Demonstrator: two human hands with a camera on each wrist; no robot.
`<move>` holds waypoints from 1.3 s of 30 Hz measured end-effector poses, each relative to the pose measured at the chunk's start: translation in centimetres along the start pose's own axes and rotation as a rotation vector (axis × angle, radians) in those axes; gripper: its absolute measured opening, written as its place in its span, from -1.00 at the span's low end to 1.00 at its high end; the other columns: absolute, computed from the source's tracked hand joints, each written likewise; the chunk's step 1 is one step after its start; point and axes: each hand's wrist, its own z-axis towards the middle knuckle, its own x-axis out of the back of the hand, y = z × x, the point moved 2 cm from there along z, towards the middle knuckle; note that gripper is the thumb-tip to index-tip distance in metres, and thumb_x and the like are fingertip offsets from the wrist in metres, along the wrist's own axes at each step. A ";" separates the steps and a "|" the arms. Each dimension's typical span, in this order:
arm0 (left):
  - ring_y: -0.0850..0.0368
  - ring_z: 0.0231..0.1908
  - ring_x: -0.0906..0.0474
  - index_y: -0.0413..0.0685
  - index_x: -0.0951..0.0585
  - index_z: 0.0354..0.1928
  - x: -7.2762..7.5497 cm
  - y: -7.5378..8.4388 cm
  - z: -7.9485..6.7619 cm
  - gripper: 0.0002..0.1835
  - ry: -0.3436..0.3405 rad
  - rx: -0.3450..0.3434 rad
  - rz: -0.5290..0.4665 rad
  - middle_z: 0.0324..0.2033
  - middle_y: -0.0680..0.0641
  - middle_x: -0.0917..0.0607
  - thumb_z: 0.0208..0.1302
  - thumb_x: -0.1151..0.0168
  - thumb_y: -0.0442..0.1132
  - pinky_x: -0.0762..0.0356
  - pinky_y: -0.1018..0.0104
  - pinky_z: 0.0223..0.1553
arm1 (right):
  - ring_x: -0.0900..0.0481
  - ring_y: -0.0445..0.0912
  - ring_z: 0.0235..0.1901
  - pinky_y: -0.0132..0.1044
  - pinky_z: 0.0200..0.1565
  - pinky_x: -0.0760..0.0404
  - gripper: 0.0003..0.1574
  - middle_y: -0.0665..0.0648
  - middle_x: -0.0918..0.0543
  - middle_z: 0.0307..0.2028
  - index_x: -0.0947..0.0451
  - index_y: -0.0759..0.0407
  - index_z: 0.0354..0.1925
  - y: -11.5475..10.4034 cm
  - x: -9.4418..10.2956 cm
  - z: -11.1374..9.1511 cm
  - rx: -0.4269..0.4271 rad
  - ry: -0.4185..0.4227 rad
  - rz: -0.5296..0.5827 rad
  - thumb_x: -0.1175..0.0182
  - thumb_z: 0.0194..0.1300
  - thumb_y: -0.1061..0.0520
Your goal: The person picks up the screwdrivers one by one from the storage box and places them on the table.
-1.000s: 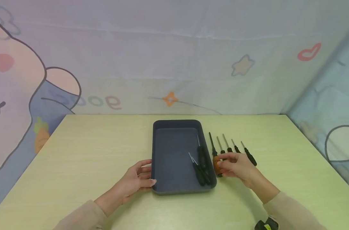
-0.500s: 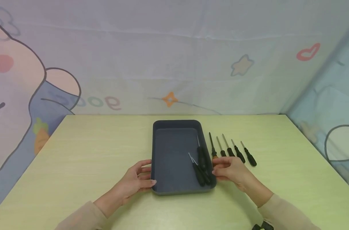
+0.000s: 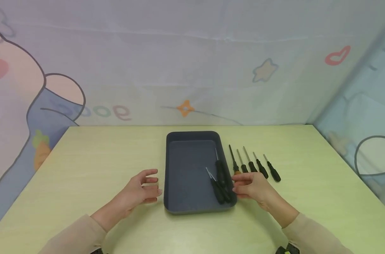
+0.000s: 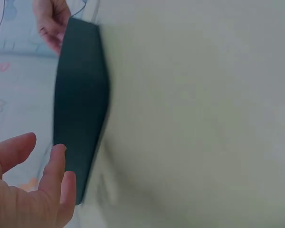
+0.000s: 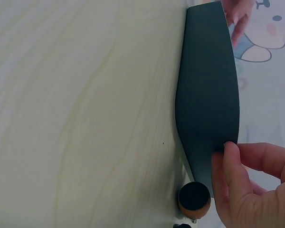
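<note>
A dark grey rectangular tray (image 3: 190, 176) lies on the table, with several black-handled screwdrivers (image 3: 221, 174) in its right side. My right hand (image 3: 254, 187) pinches the tray's right rim near its front corner; in the right wrist view the fingers (image 5: 218, 178) lie against the outer wall. My left hand (image 3: 136, 190) is held just left of the tray, apart from it in the head view, fingers loosely spread. An orange-handled screwdriver (image 3: 236, 173) lies right of the tray, partly hidden by my right hand. In the right wrist view its handle end (image 5: 194, 197) shows beside the tray.
Several more black-handled screwdrivers (image 3: 273, 172) lie in a row to the right, tips pointing away. The pale wooden table (image 3: 116, 151) ends at a printed cloth backdrop (image 3: 148, 70).
My right hand has shifted left from the orange-handled screwdriver to the tray's right rim. My left hand has let go of the tray's left rim and moved left. The view has shifted slightly.
</note>
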 end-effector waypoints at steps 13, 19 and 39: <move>-0.20 0.14 -0.40 -0.32 -0.14 0.35 1.4 4.2 0.8 -0.38 -0.102 -0.038 0.022 0.23 -0.38 -0.33 0.33 -0.10 -0.28 -0.49 0.15 0.01 | -0.63 -0.10 -0.30 -0.21 -0.24 -0.63 -0.52 0.35 -0.58 -0.15 -0.35 0.64 0.08 0.0 -0.2 0.0 -0.006 0.010 -0.016 -0.12 0.17 0.48; -0.14 0.14 -0.42 -0.32 -0.17 0.34 0.4 5.4 1.8 -0.42 -0.185 0.025 -0.001 0.23 -0.36 -0.33 0.35 -0.05 -0.29 -0.47 0.13 0.04 | -0.63 -0.08 -0.28 -0.21 -0.24 -0.63 -0.52 0.36 -0.59 -0.15 -0.36 0.63 0.08 -0.1 -0.2 -0.1 -0.009 0.018 -0.017 -0.13 0.17 0.47; -0.21 0.16 -0.39 -0.28 -0.23 0.32 -3.8 6.8 5.9 -0.47 -0.229 0.150 0.002 0.22 -0.34 -0.37 0.35 -0.05 -0.30 -0.48 0.11 0.02 | -0.62 -0.09 -0.27 -0.22 -0.24 -0.63 -0.52 0.32 -0.60 -0.15 -0.34 0.62 0.09 0.1 -0.3 -0.1 -0.018 0.010 -0.003 -0.12 0.19 0.46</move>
